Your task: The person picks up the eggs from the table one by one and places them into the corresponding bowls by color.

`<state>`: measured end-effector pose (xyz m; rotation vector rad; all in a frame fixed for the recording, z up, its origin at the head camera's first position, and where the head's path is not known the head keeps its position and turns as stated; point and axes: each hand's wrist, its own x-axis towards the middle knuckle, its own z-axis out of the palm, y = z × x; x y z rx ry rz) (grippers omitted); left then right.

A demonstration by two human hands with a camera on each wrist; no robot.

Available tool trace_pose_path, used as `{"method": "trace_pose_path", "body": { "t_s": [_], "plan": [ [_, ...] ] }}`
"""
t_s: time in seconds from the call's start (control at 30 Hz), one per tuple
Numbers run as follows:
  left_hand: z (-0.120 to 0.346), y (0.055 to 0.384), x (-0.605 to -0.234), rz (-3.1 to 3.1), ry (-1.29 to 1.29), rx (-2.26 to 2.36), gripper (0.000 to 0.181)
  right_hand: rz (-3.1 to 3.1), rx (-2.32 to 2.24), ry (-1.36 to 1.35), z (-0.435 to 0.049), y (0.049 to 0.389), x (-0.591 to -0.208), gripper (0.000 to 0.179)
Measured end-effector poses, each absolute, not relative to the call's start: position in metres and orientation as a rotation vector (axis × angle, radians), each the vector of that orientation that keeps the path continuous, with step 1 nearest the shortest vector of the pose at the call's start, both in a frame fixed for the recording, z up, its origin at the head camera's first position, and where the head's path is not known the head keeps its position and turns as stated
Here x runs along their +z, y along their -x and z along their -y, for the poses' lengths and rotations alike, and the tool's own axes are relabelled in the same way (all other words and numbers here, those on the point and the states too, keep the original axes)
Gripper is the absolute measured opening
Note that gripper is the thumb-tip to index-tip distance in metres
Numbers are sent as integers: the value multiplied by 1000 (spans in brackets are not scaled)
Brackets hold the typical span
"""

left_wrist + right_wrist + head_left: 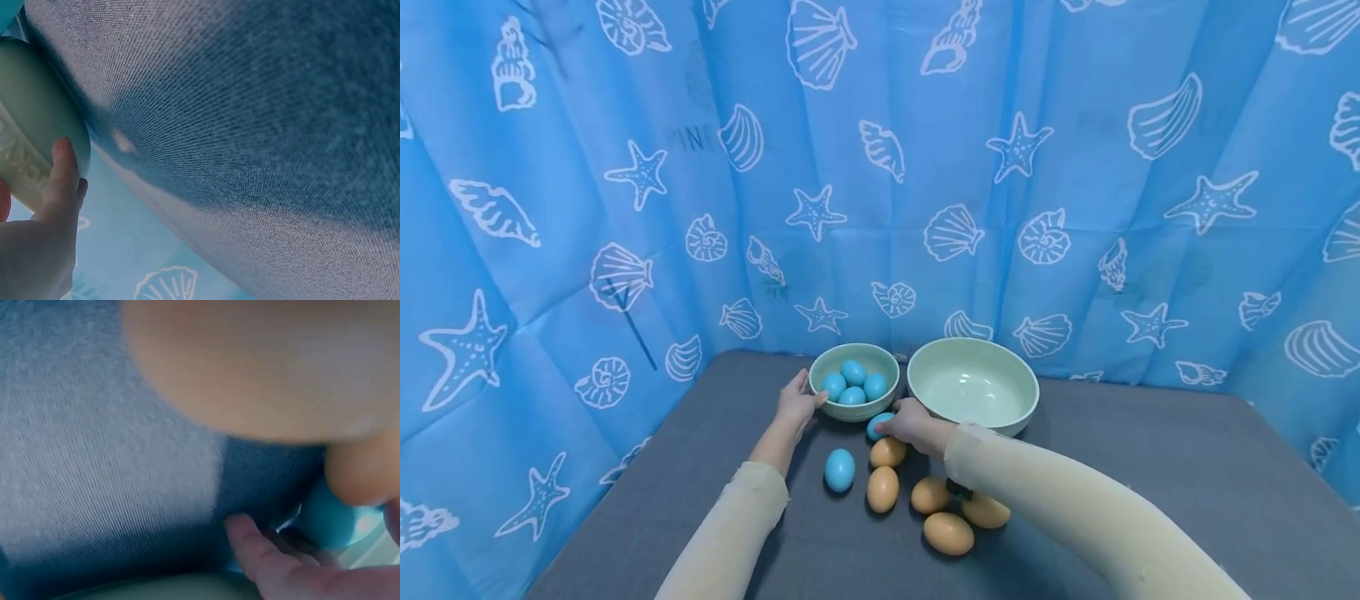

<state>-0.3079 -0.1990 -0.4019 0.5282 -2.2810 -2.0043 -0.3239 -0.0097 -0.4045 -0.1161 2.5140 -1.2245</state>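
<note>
My left hand (795, 403) grips the left side of a small pale green bowl (857, 412), its thumb over the rim. In the left wrist view, the fingers lie along the outer wall of the small bowl (47, 119). Several blue eggs (853, 372) rest inside it. Just in front of this bowl, my right hand (916, 425) pinches another blue egg (878, 427), partly covered by the fingers. The right wrist view has that blue egg (328, 515) between thumb and fingers, beside an orange-brown egg (362, 472). One more blue egg (839, 470) lies on the table nearer me.
A larger pale green bowl (973, 383), with nothing in it, stands right of the small one. Several orange-brown eggs (882, 489) lie on the grey cloth (700, 500), some under my right forearm. Behind the table hangs a blue curtain (880, 183) with white shell prints.
</note>
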Motion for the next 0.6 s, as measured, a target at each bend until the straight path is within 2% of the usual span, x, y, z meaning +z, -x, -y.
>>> {"method": "trace_pose_path", "body": {
  "t_s": [0.6],
  "plan": [
    [198,310,-403,2268,-521,-1988,73,-2541,-1326,206,5,313,-390,46]
  ]
}}
